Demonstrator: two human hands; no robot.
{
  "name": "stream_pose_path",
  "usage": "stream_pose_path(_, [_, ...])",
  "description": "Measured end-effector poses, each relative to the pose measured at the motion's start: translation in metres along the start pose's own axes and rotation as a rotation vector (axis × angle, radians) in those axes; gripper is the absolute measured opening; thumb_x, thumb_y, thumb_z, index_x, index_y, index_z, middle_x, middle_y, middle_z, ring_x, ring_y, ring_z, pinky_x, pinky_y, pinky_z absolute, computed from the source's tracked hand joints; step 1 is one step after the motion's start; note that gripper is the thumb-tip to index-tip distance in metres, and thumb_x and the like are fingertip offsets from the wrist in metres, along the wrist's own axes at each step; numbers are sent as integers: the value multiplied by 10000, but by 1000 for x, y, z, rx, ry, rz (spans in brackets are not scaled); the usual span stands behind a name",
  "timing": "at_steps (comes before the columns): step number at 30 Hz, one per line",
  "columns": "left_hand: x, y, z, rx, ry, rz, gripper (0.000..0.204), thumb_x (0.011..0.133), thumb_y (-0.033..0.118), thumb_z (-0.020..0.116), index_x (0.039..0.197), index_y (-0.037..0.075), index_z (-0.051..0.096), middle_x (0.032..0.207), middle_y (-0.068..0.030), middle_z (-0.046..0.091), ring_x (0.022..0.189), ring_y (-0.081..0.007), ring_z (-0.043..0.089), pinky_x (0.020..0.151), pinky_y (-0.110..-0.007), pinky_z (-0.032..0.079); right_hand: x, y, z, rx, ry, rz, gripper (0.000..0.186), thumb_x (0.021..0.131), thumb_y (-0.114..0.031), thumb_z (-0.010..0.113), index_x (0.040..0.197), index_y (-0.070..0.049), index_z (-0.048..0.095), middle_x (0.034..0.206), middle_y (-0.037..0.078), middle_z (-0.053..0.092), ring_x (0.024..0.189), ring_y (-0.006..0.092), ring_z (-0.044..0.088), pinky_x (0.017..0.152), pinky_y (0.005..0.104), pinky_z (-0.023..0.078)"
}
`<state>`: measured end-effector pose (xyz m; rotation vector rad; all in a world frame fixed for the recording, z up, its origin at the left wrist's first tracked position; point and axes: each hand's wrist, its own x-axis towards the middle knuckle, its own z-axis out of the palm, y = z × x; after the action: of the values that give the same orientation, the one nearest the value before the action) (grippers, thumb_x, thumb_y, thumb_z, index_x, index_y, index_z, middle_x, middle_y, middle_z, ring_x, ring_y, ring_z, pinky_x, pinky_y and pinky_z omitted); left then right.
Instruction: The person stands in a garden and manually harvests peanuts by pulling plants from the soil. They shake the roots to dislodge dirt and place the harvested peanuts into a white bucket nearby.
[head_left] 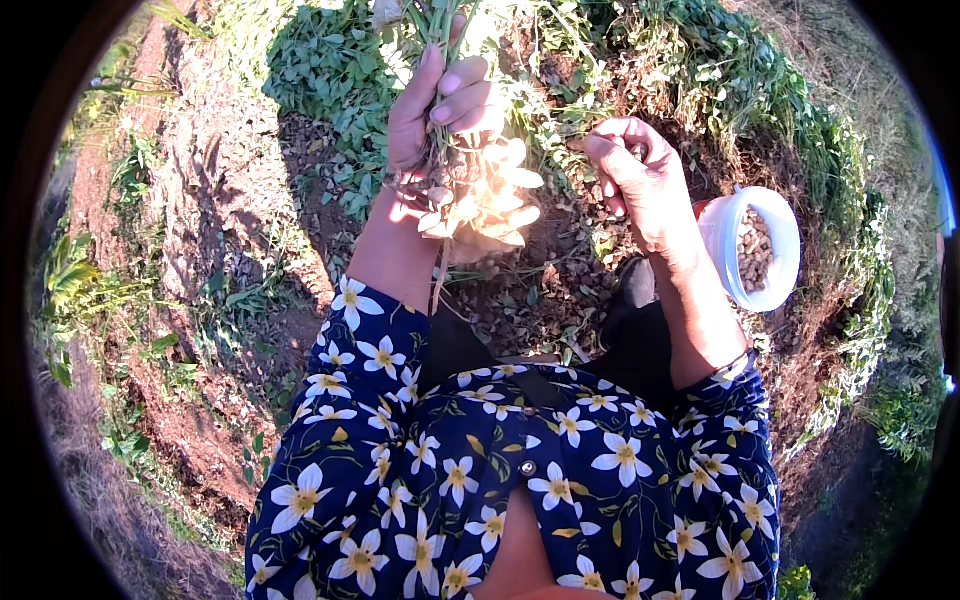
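My left hand point(440, 110) is raised near the top middle, wrapped round the green stems of an uprooted plant. A cluster of pale pods point(490, 200), probably peanuts, hangs from its roots below the fingers, washed out by sunlight. My right hand point(628, 170) is to the right of the cluster, fingers curled, with something small and brownish partly showing among them, too hidden to name. Just behind my right wrist stands a white plastic bucket point(729, 250) partly filled with pale peanut pods point(755, 248).
Leafy pulled plants point(330, 60) lie heaped ahead and along the right. Bare soil point(200, 170) with scattered weeds stretches to the left, dry grass beyond at the rim. My dark shoe point(635, 285) and dark-clad legs are below my hands, on ground strewn with dry leaves.
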<state>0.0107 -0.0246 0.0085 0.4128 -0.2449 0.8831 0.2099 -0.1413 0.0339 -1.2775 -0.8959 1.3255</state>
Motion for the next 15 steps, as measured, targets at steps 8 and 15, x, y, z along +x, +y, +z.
stream_pose_path(8, [0,-14,8,56,51,-15,405,1019,256,385,1361,39,395,782,4,416,559,-26,383,529,-170,392,8,11,7,171,-241,200,341,888,-249,661,1161,-52,609,938,22,635,699,58,560,589,194,499])
stream_pose_path(15, [-2,-14,3,152,122,-47,397,1016,255,400,1363,62,417,776,0,405,585,-43,393,548,-183,403,1,1,20,-154,-311,14,245,897,-279,639,980,-49,654,734,-45,583,600,20,482,506,164,364])
